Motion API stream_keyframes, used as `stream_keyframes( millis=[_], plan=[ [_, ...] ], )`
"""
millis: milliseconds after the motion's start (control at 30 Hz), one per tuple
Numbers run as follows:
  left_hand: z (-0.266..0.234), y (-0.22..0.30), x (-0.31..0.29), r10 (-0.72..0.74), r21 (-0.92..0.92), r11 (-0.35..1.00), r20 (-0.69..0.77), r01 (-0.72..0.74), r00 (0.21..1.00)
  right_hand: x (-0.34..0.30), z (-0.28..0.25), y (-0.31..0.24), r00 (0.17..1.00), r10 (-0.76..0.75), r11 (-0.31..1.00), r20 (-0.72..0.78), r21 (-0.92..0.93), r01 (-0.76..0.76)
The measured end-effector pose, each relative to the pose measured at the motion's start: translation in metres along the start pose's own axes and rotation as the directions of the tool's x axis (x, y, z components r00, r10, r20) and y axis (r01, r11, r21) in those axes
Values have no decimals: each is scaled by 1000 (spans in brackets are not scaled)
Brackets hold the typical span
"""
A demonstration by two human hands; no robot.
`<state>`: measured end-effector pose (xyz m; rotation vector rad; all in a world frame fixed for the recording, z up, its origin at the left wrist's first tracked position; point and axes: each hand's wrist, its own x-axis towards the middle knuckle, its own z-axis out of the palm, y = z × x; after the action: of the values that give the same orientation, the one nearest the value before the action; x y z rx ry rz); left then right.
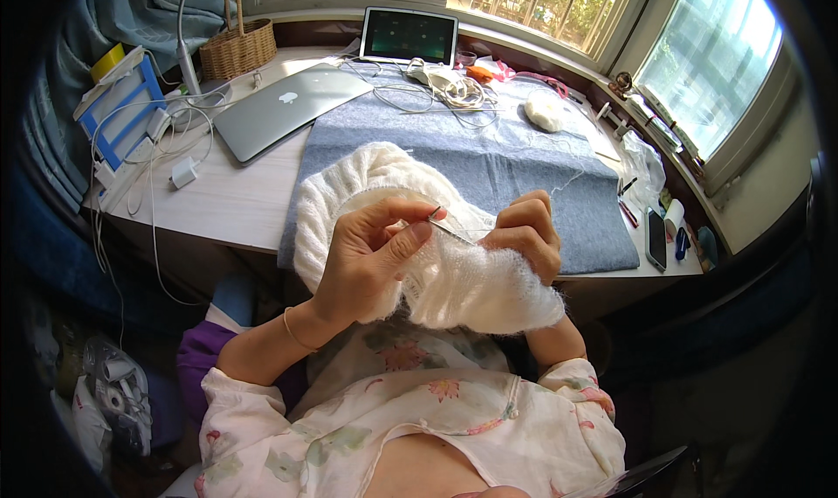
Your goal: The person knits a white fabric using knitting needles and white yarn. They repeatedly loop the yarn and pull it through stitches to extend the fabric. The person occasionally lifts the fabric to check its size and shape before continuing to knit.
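A fluffy white piece of knitting [471, 288] hangs between my hands, its larger part bunched on the table edge behind them. My left hand [371, 249] is closed, with thumb and forefinger pinching the tip of a thin metal knitting needle [451, 231]. On the other side my right hand [526, 232] is curled round the knitting at the needle's far end; its fingertips are partly hidden. A fine white yarn [569, 182] runs from near my right hand across the blue-grey felt mat [594, 223] toward a white yarn ball [545, 111] at the back right.
A closed silver laptop [292, 109] lies at the left, near a wicker basket [237, 48] and tangled white cables. At the back stands a tablet [408, 37], with a heap of cords [458, 88] before it. A phone [655, 239], pens and a plastic bag [642, 162] line the right edge.
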<state>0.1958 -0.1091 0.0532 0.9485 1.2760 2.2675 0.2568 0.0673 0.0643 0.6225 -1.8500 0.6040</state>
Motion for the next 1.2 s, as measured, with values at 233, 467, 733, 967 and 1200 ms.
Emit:
stream_keyframes(
  millis=[233,467,733,967,1200],
  plan=[
    [1,4,1,-4,21,1000,-39,5,999,-1,1,-1,1000,-5,996,-8,-85,4],
    [4,-6,-3,-70,-37,997,67,72,995,4,4,9,957,95,987,274,96,-125],
    [4,-6,-3,-81,-15,996,73,83,994,7,-1,1,992,64,995,109,-87,-54],
    [4,-3,0,49,5,999,-41,-49,998,2,-1,2,997,-27,992,67,-118,34],
    [0,-7,-1,-102,44,994,172,96,980,1,5,9,993,-91,993,76,77,85]
  ],
)
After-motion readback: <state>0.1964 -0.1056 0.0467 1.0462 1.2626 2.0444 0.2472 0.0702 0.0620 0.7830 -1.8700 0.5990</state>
